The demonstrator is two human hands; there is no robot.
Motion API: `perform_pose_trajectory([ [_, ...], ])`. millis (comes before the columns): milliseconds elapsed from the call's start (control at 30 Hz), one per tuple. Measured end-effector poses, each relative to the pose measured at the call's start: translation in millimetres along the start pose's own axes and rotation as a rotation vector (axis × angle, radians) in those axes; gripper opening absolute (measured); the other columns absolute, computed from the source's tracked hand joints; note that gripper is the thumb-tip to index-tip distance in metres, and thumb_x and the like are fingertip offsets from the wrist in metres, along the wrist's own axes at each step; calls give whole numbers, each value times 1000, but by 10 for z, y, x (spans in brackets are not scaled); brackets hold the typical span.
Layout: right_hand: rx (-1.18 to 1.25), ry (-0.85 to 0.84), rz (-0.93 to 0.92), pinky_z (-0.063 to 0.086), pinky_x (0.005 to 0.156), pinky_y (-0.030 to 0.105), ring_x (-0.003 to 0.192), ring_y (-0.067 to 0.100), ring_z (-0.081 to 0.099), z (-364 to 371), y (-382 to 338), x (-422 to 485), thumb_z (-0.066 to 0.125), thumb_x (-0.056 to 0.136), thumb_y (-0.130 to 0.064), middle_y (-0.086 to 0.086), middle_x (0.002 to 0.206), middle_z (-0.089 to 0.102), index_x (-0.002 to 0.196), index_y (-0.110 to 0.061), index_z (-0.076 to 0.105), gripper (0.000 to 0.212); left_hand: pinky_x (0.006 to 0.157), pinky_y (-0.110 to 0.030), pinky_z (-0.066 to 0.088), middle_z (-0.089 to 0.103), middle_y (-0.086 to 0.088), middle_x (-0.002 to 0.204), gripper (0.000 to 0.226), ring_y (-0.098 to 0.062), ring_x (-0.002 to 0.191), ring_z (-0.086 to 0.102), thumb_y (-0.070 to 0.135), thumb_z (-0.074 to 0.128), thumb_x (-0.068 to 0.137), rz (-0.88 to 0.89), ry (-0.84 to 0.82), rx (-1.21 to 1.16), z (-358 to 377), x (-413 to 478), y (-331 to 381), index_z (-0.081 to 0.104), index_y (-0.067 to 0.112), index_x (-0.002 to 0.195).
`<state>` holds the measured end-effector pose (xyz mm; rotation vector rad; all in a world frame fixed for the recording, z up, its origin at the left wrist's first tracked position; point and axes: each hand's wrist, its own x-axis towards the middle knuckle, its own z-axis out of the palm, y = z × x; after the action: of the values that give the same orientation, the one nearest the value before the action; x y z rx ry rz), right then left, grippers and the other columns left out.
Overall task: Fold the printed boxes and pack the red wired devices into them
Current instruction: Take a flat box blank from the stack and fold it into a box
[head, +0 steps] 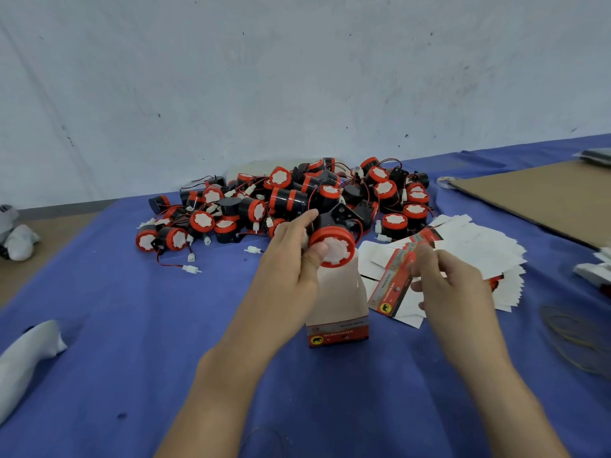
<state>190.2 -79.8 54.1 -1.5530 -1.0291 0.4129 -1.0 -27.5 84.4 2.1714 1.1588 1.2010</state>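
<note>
Two hands are working over the blue cloth (165, 325). The left hand (291, 259) is gripping a red wired device (332, 247), thumb across its white face and fingers curled behind its black body. It is holding the device at the open mouth of a folded printed box (337, 312), which is standing roughly upright with its red printed end nearest the camera. The device is sitting mostly outside the box.

The right hand (443, 285) is hovering just beside the box, fingers curled and seemingly pinching the upper edge of a flat printed carton (391, 289). That carton is lying on the fanned stack of blanks (472, 249), and blur is making the grip hard to confirm. The heap of unpacked devices (297, 200) is lying behind, near the wall.

Judging by this, the packing step is underway. The next move is calling for the device to be pushed fully down, with its wire tucked inside, before the flap is closed.
</note>
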Motion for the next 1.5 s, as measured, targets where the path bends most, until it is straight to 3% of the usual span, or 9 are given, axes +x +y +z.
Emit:
perform_pose_trajectory([
  [100,-22,-23,-13,51,64,32,86,2,61,-32,42,-12,50,103,-35,-18,101,64,104,-38,56,7,83,1,36,54,16,111,39,10,109,49,28,44,105,-30,-26,-5,-55,13,-31,43,31,144],
  [300,124,-133,-68,46,64,7,93,-14,57,58,56,-10,47,104,-27,-27,117,57,124,-46,51,27,74,2,38,53,42,87,24,21,97,50,22,46,105,-51,-96,10,-172,16,35,44,43,116],
  [500,102,-501,-33,42,92,15,126,-4,45,221,106,-48,63,82,-60,-25,137,44,152,-41,27,81,66,-3,40,58,18,86,18,21,79,52,20,47,104,-36,-185,156,-201,0,148,48,34,116],
  [667,-74,-689,-78,38,73,-5,89,-37,45,346,220,-76,75,86,-40,-47,118,41,149,-49,11,91,72,-14,45,62,9,109,23,-4,89,55,21,48,104,-14,-235,292,-229,28,272,51,29,126],
  [833,-69,-643,-113,49,103,26,111,-7,58,400,246,-88,80,82,-38,-26,130,55,133,-57,32,73,84,-45,53,64,-4,112,21,-20,97,61,28,44,105,-78,-387,449,-224,13,289,47,34,125],
  [933,-104,-592,-162,47,100,20,116,-3,54,409,246,-112,82,81,-38,-29,129,51,121,-61,34,66,83,-46,53,66,-4,110,21,-21,96,61,25,44,105,-96,-408,533,-188,4,243,47,31,125],
  [1100,-172,-530,-276,32,78,-8,102,-35,35,394,196,-144,79,82,-40,-51,111,38,113,-65,29,64,87,-26,39,64,2,112,22,-20,102,57,20,47,102,-69,-374,605,-89,-18,129,50,28,122],
  [1300,-179,-555,-253,38,71,-2,94,-31,42,397,173,-155,79,81,-44,-53,103,39,106,-67,30,60,98,-33,29,52,9,84,14,0,68,25,22,45,104,-72,-313,609,76,-45,-9,43,29,116],
  [1500,-107,-593,-190,39,71,1,100,-33,40,432,201,-133,78,82,-44,-44,112,45,103,-68,34,54,103,-36,34,49,13,78,29,-15,80,52,15,54,99,-25,-242,664,259,-51,-112,28,29,102],
])
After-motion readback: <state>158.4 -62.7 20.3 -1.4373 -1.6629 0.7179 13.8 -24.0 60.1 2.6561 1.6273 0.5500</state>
